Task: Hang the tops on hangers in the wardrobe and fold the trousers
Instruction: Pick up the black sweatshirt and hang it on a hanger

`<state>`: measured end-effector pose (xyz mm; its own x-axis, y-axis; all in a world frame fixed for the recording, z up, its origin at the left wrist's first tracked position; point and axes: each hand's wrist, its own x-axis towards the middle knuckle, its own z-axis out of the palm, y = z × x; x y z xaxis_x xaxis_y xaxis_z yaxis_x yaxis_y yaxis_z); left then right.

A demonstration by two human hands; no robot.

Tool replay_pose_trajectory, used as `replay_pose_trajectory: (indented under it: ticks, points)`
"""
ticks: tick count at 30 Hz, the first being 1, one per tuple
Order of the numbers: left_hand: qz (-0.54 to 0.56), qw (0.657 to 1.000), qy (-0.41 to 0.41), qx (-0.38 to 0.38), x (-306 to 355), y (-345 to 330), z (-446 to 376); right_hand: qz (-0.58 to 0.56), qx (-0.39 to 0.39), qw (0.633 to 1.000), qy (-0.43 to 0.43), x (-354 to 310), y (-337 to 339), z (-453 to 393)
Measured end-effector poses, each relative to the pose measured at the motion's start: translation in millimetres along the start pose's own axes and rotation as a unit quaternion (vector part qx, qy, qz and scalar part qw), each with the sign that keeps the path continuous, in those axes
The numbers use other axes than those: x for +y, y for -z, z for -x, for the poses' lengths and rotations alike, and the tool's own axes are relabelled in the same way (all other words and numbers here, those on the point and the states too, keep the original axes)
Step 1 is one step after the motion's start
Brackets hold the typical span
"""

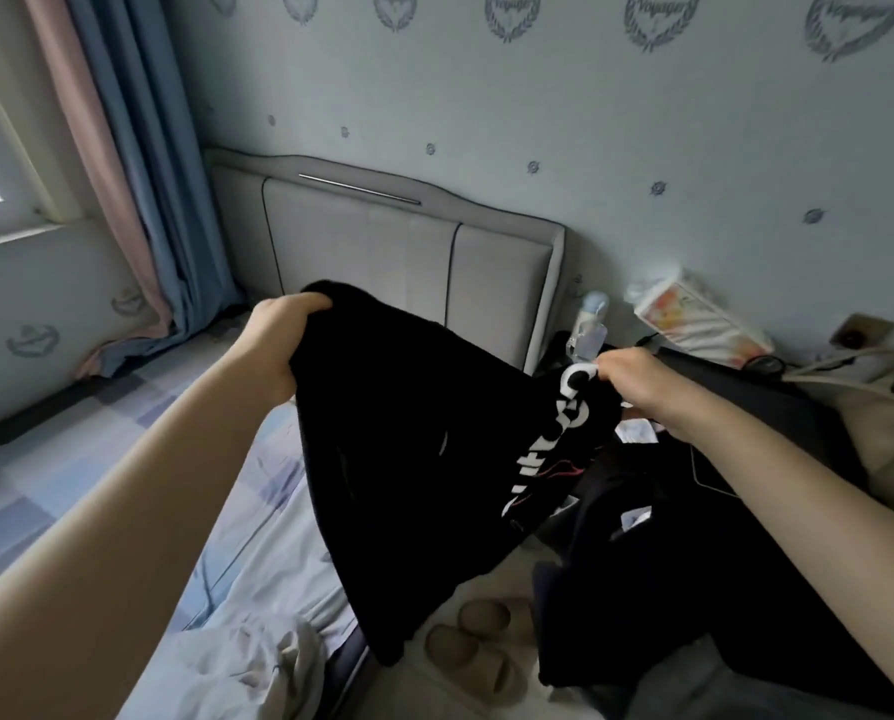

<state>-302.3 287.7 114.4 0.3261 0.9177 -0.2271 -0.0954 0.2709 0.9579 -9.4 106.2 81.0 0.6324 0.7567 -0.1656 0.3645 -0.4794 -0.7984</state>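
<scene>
The person held up a black garment (414, 459) with both hands, out in front, above the edge of the bed (123, 407). It was not clear whether it was a top or trousers. The left hand (284, 340) gripped one top corner of the cloth, with the fingers curled over a bunched bit. The right hand (637, 381) pinched the other top corner, just by some big white letters (564, 439) that ran down one side of the cloth. The two hands were well apart, and the cloth was stretched between them. The rest of it hung down and came to a narrow end near the floor.

Under the hanging cloth, a pair of beige slippers (481, 641) sat side by side on the floor, next to the bed. The bed had a sheet with blue and white squares, and a pale crumpled cloth (258, 662) lay on its near corner. A grey padded headboard (408, 241) stood against the wall behind the hands.

To the right, more dark clothes (668, 563) lay in a heap below the right arm. Past them were a small clear bottle (588, 324), a pack of tissues (694, 319) and a beige bag (881, 423). Blue and pink curtains (123, 174) hung at the left by the window
</scene>
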Motion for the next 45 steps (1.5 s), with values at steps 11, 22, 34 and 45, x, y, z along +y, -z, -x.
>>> replay_pose_trajectory:
  ticks: [11, 22, 34, 45]
  points:
    - [-0.350, 0.893, -0.230, -0.164, 37, -101, 28, 0.053, -0.168, 0.965, 0.193, -70, -29, 46]
    - [-0.647, 0.626, -0.433, -0.045, -26, -32, -12, 0.033, 0.190, 0.951, 0.242, -102, 1, 40]
    - [-0.286, 0.957, -0.038, -0.037, -69, -47, -45, 0.241, 0.160, 0.950, 0.114, -37, 18, 87]
    - [-0.201, 0.963, 0.106, -0.145, -131, -129, 4, 0.194, 0.064, 0.979, -0.025, 29, 15, 177]
